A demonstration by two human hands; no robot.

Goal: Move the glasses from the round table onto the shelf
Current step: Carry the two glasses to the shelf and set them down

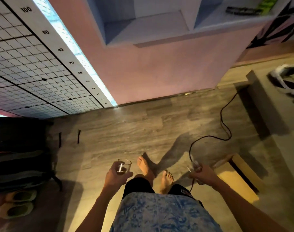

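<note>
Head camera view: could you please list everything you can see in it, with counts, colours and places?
left glass: one, clear, lower centre
right glass: one, clear, blurred, lower right
shelf: one, bluish-white, top centre
cable: one, black, right of centre
grid chart: one, white, upper left
slippers: two, yellow-green, bottom left
wheeled toy: one, white-black, right edge
feet: two, bare, bottom centre
left hand: one, grips left glass
right hand: one, grips right glass
</note>
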